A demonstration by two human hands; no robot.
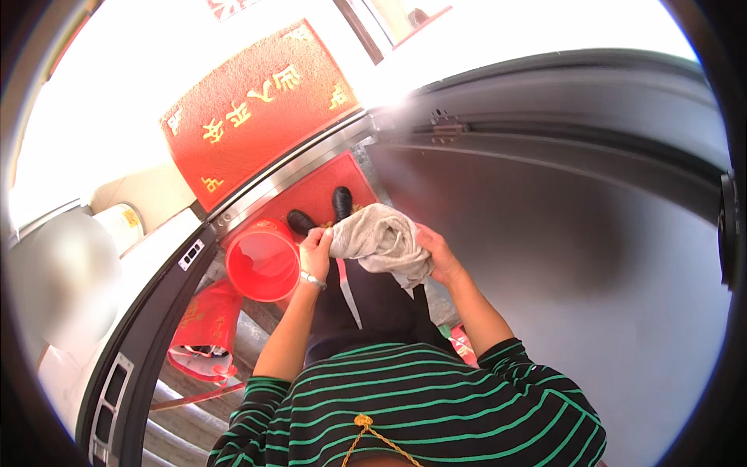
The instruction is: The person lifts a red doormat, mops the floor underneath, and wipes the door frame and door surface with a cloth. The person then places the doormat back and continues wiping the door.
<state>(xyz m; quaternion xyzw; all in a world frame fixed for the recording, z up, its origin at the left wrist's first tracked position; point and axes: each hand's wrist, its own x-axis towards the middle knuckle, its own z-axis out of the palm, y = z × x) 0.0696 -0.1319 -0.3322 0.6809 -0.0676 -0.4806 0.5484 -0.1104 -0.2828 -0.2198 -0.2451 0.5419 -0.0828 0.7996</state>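
A crumpled beige cloth (382,240) is stretched between both my hands in front of my body. My left hand (316,252), with a silver bracelet at the wrist, grips the cloth's left end. The right end is bunched in my right hand (439,257), whose fingertips are partly hidden behind the folds. Just left of my left hand stands a red plastic bucket (264,225), with what looks like liquid inside. My black shoes (342,202) are beyond the cloth, on a red doormat (353,175).
A dark metal door (525,233) stands open at the right. Past the metal threshold (292,167) lies a larger red mat (257,117) with yellow characters. A red bag (204,318) sits at the left, by the steps (192,423) and the door frame (152,315).
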